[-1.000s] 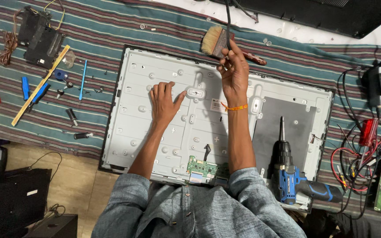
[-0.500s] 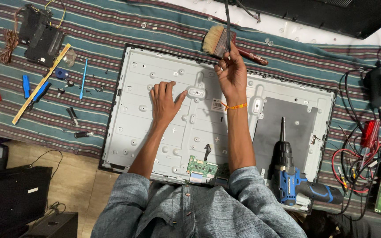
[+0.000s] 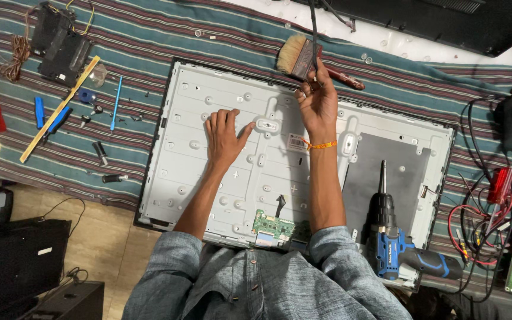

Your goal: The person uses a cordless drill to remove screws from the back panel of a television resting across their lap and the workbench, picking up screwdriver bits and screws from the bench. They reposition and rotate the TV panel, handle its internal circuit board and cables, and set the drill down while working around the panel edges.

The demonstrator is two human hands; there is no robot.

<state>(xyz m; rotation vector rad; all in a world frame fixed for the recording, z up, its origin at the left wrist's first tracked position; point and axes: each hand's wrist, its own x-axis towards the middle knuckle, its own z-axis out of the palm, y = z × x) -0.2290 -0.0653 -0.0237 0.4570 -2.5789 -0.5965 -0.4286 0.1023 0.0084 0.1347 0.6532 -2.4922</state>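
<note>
1. A big striped cloth of teal, red and grey covers the floor.
2. On it lies a wide, flat, white metal back panel of a screen.
3. A blue and black cordless drill rests on the panel at 4 o'clock.
4. The left hand lies flat and open on the panel's middle, holding nothing. It has not moved.
5. The right hand at 12 o'clock grips a thin black cable. It has hardly shifted, so the work looks paused.
6. A wooden paintbrush with tan bristles lies just beside that hand.
7. A small green circuit board sits at 6 o'clock.
</note>
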